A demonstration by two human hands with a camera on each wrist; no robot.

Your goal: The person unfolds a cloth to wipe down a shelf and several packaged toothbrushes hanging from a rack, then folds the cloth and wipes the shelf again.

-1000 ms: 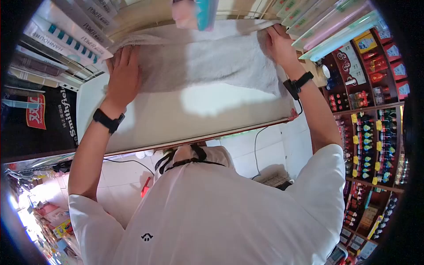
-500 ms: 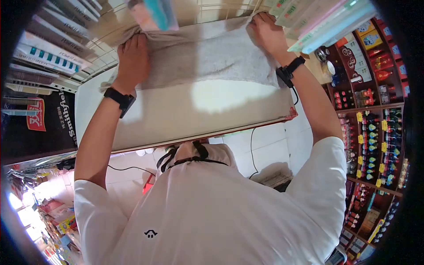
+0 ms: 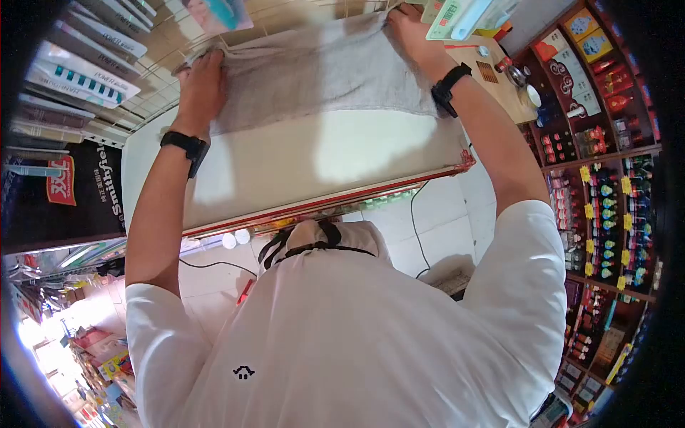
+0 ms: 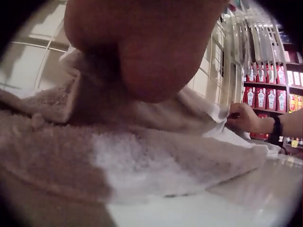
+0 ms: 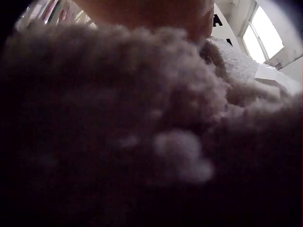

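A grey towel [image 3: 307, 71] lies spread lengthwise over the white shelf [image 3: 278, 160]. At its left end my left hand [image 3: 202, 89] grips the far corner; the left wrist view shows the cloth [image 4: 94, 101] bunched up under the thumb and fingers. My right hand [image 3: 417, 37] holds the far right corner, pinching the cloth in the left wrist view. Close to the right wrist camera, the towel's dark pile [image 5: 118, 85] fills most of the picture and hides the fingertips. Both wrists wear black straps.
Packaged goods [image 3: 85, 78] hang at the left, and green-white packages [image 3: 457, 18] hang beside my right hand. Behind the towel runs a wire grid [image 3: 314, 13]. A pink-and-teal package [image 3: 217, 14] hangs over the far edge. Bottle shelves [image 3: 606, 214] stand at the right.
In the head view, both hands and the towel shift up toward the back grid, the right hand also leftward. The left hand's spread fingers have drawn in on the towel's corner.
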